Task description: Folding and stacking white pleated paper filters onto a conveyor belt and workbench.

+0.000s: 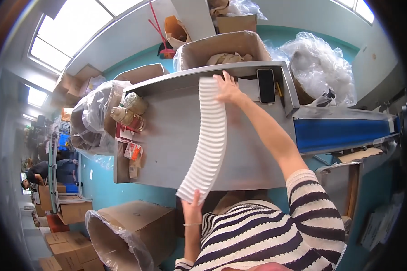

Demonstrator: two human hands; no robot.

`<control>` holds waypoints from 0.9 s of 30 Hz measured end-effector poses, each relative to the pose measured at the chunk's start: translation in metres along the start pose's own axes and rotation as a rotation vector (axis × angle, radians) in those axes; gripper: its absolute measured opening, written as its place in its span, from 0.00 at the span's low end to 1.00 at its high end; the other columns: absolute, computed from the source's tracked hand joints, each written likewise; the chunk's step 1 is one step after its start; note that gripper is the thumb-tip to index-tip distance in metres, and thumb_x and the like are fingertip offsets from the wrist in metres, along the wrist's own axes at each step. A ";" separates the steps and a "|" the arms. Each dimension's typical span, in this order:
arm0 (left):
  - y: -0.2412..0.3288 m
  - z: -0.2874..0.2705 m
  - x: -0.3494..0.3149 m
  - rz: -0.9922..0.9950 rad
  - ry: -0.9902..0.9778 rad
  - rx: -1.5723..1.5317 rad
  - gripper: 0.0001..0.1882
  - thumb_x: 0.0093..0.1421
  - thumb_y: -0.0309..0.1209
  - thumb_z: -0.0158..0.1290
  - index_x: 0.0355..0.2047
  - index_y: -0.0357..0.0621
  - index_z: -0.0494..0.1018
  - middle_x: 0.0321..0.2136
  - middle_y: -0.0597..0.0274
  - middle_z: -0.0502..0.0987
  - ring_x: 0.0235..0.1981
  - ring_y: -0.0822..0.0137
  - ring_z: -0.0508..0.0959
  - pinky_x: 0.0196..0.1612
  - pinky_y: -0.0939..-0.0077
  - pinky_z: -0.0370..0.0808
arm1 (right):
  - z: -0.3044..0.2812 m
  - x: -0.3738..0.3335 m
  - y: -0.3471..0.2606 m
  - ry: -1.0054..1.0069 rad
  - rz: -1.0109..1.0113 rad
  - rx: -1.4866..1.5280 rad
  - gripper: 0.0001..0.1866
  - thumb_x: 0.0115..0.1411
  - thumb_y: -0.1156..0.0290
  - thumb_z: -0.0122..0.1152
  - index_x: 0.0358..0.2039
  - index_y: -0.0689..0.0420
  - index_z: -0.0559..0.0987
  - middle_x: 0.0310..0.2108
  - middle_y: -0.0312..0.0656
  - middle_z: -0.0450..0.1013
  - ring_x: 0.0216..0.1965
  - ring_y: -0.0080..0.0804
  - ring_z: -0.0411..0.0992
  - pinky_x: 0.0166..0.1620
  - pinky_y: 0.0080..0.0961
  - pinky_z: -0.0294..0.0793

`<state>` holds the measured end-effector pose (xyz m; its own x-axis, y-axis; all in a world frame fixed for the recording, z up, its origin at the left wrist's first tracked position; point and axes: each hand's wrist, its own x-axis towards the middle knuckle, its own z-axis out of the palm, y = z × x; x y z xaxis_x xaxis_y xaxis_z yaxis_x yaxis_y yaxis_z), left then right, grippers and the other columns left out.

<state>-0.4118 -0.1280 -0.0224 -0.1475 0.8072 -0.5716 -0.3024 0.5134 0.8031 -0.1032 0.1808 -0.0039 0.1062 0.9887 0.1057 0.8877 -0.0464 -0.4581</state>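
A long white ribbed stack (209, 135), curved like a bow, stretches over the grey metal table from its far edge to my body. It looks like many thin pieces nested together; their kind is unclear. My left hand (193, 207) grips the near end, thumb up along its side, just past the table's front edge. At the far end my right hand (229, 88) holds the stack's right side, its fingers bent over the corner and slightly blurred. A black phone (266, 86) lies to the right of that hand, beside a yellow pen (279, 89).
On the table's left stand a clear bottle (127, 118) and small packets (132, 151). Open cardboard boxes (199, 52) border its far side. A blue conveyor belt (343, 133) adjoins on the right. A plastic-lined carton (144, 221) sits near left. Far left, another person (37, 174) bends over.
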 end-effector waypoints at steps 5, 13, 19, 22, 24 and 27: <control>0.001 0.071 0.003 -0.143 -0.121 -0.128 0.28 0.62 0.31 0.57 0.60 0.43 0.59 0.53 0.51 0.64 0.50 0.59 0.71 0.51 0.72 0.73 | 0.008 -0.085 -0.014 0.352 -0.259 0.666 0.17 0.52 0.76 0.62 0.45 0.61 0.74 0.48 0.51 0.70 0.48 0.48 0.70 0.53 0.35 0.69; -0.020 0.046 0.011 -0.245 -0.320 0.224 0.33 0.58 0.41 0.61 0.61 0.48 0.63 0.48 0.57 0.74 0.48 0.56 0.73 0.51 0.66 0.71 | -0.128 -0.441 0.119 0.874 0.930 -0.519 0.28 0.53 0.63 0.64 0.53 0.56 0.69 0.60 0.59 0.58 0.60 0.60 0.56 0.58 0.54 0.56; -0.022 0.068 0.034 -0.213 -0.386 0.328 0.39 0.54 0.53 0.61 0.62 0.55 0.61 0.54 0.63 0.67 0.44 0.66 0.69 0.45 0.72 0.70 | -0.156 -0.643 0.133 0.876 1.444 -0.740 0.29 0.44 0.59 0.67 0.47 0.52 0.71 0.47 0.53 0.66 0.49 0.52 0.64 0.46 0.53 0.63; -0.022 0.069 0.024 -0.054 -0.455 0.338 0.41 0.48 0.54 0.65 0.59 0.54 0.64 0.48 0.62 0.68 0.42 0.66 0.69 0.40 0.76 0.71 | -0.147 -0.655 0.083 0.868 1.080 -0.628 0.33 0.43 0.57 0.69 0.50 0.51 0.71 0.47 0.51 0.64 0.51 0.48 0.63 0.51 0.45 0.67; -0.030 0.070 0.060 -0.224 -0.443 0.241 0.39 0.50 0.54 0.64 0.60 0.59 0.64 0.49 0.62 0.67 0.43 0.63 0.69 0.39 0.75 0.72 | -0.127 -0.679 0.042 0.842 1.182 -0.495 0.41 0.42 0.58 0.72 0.57 0.50 0.66 0.47 0.52 0.65 0.51 0.50 0.63 0.53 0.47 0.67; -0.025 0.075 0.037 -0.089 -0.434 0.281 0.35 0.50 0.52 0.64 0.57 0.61 0.66 0.49 0.61 0.67 0.43 0.61 0.68 0.38 0.72 0.73 | -0.122 -0.736 0.005 1.142 1.422 -0.283 0.46 0.41 0.61 0.72 0.57 0.63 0.59 0.48 0.58 0.65 0.50 0.58 0.65 0.52 0.47 0.68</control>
<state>-0.3393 -0.0897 -0.0511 0.2887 0.7727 -0.5653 -0.0224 0.5957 0.8029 -0.1223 -0.5650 0.0240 0.8596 -0.3739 0.3484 -0.1059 -0.7972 -0.5943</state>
